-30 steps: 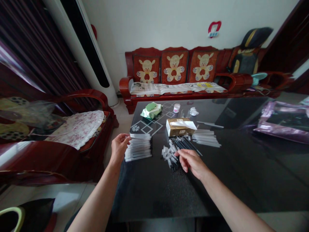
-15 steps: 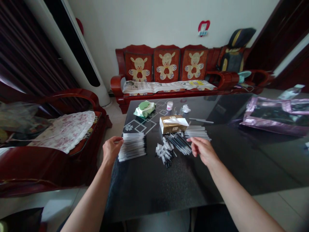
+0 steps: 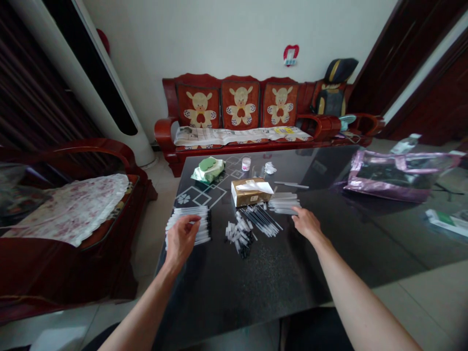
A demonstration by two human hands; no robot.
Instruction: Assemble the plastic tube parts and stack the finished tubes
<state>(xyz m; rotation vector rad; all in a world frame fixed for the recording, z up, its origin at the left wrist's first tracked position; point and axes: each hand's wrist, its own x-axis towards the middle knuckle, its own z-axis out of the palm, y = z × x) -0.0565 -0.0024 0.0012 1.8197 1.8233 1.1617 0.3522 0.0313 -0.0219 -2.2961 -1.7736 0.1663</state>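
Observation:
My left hand lies over the near end of a stack of white pen tubes on the left of the black glass table, fingers curled on the tubes. My right hand reaches to a smaller pile of clear tubes, fingertips at its near right edge; I cannot see anything gripped. Between my hands lie a fan of thin black refills and a heap of small white and black caps. A brown cardboard box stands just behind them.
A green-lidded wipes pack, a small pink-topped jar and a crumpled tissue sit at the table's far end. A shiny purple bag lies on the right. Red wooden sofas stand behind and to the left.
My right hand left the heap of caps and refills and moved right and away to the clear tube pile. My left hand slid onto the white stack. The view shifted rightward.

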